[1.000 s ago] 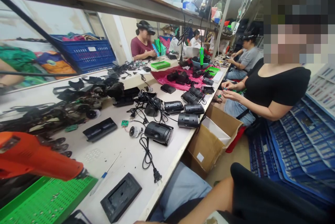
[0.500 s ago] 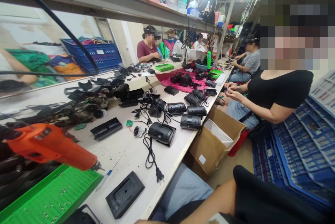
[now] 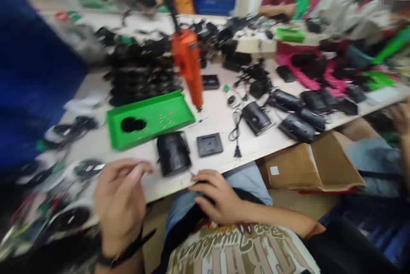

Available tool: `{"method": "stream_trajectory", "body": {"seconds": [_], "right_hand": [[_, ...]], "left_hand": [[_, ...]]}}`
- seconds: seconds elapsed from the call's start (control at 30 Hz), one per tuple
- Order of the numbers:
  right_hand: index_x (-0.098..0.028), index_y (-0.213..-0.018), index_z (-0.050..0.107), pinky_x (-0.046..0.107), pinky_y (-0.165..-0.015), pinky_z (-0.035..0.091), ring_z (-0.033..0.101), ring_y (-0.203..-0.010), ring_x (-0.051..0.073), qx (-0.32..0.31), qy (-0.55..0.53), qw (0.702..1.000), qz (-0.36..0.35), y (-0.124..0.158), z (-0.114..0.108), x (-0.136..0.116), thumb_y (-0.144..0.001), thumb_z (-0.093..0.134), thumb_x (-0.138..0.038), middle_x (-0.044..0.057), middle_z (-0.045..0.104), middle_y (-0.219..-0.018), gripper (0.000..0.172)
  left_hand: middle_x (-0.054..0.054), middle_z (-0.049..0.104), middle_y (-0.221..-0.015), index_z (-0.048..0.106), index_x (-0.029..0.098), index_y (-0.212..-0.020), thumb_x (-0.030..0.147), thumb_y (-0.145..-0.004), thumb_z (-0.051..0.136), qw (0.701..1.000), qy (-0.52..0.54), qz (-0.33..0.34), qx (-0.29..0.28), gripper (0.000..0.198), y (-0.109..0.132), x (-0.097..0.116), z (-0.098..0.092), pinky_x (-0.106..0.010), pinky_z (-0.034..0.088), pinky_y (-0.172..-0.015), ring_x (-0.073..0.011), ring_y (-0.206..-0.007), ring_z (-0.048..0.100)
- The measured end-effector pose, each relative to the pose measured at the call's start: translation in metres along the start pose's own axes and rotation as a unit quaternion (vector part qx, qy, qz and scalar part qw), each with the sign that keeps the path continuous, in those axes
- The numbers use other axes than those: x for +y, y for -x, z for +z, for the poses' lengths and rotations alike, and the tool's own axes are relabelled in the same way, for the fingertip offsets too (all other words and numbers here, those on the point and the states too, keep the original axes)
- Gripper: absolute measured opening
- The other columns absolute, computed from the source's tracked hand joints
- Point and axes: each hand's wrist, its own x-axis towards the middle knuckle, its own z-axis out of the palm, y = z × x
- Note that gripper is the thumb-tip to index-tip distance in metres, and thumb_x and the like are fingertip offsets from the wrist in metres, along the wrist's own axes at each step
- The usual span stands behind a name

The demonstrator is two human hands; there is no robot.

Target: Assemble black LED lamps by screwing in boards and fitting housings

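Observation:
My left hand (image 3: 120, 201) is raised in front of the table's near edge, left of a black casing (image 3: 174, 153). Its fingers are bent, with thumb and forefinger close together; blur hides anything small between them. My right hand (image 3: 216, 195) is at the table edge below that casing, fingers spread, nothing visible in it. Right of the casing lies a black rectangular plate (image 3: 209, 144) with a recess. Behind it, a green tray (image 3: 150, 137) holds small metal bits and black round parts. An orange electric screwdriver (image 3: 188, 62) hangs point down at the tray's right end.
A small blue-handled screwdriver (image 3: 205, 118) lies behind the plate. Several black cylindrical housings (image 3: 256, 117) with cords are to the right. Round lamp-like parts and wires (image 3: 86, 169) crowd the left. A cardboard box (image 3: 294, 171) stands below the table; co-workers sit at the right and across.
My view has swung left and down, bringing both hands, the whole green tray and the black casing into sight. The hanging screwdriver now appears near the middle.

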Motion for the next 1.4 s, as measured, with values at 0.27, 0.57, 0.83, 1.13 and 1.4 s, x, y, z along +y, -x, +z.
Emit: {"method": "stream_trajectory", "body": {"seconds": [0.27,0.57,0.83,1.13,1.4], "right_hand": [[-0.024,-0.132,0.061,0.050,-0.115,0.049,0.054,-0.137,0.024,0.014,0.029,0.998,0.056,-0.013,-0.029,0.016,-0.099,0.058,-0.010,0.011,0.065,-0.135,0.036],[-0.024,-0.133,0.062,0.057,-0.114,0.046,0.054,-0.136,0.029,0.051,0.124,0.990,0.046,-0.033,-0.032,0.043,-0.099,0.059,-0.014,0.011,0.064,-0.138,0.036],[-0.025,-0.142,0.054,0.061,-0.113,0.045,0.051,-0.137,0.032,0.050,0.175,0.979,0.096,-0.032,-0.033,0.062,-0.101,0.058,-0.026,0.014,0.055,-0.145,0.041],[-0.023,-0.141,0.055,0.061,-0.111,0.047,0.049,-0.137,0.035,0.039,0.245,0.965,0.081,-0.029,-0.024,0.070,-0.100,0.058,-0.029,0.017,0.052,-0.149,0.042],[-0.019,-0.137,0.059,0.060,-0.110,0.048,0.053,-0.132,0.034,0.093,0.274,0.955,0.064,-0.026,-0.020,0.079,-0.100,0.057,-0.030,0.018,0.059,-0.142,0.038]], "left_hand": [[-0.007,0.063,-0.122,0.063,0.021,-0.116,0.042,-0.091,0.072,0.982,-0.185,-0.043,-0.023,0.034,0.002,-0.043,-0.019,-0.036,0.048,-0.098,-0.0237,-0.117,0.060],[-0.015,0.057,-0.139,0.030,0.025,-0.156,0.060,-0.085,0.075,0.951,-0.249,-0.150,-0.106,0.091,-0.005,-0.050,-0.002,-0.048,0.050,-0.104,-0.0328,-0.124,0.060],[-0.018,0.061,-0.139,0.021,0.023,-0.164,0.060,-0.083,0.076,0.945,-0.232,-0.188,-0.133,0.104,-0.010,-0.051,0.000,-0.055,0.049,-0.109,-0.0361,-0.125,0.063],[-0.025,0.055,-0.150,0.017,0.019,-0.167,0.065,-0.078,0.082,0.938,-0.247,-0.194,-0.145,0.120,-0.015,-0.052,0.005,-0.062,0.041,-0.116,-0.0442,-0.138,0.055],[-0.019,0.056,-0.145,0.034,0.018,-0.157,0.042,-0.066,0.093,0.985,-0.012,-0.156,-0.068,0.111,0.009,-0.048,0.010,-0.050,0.046,-0.115,-0.0343,-0.132,0.059]]}}
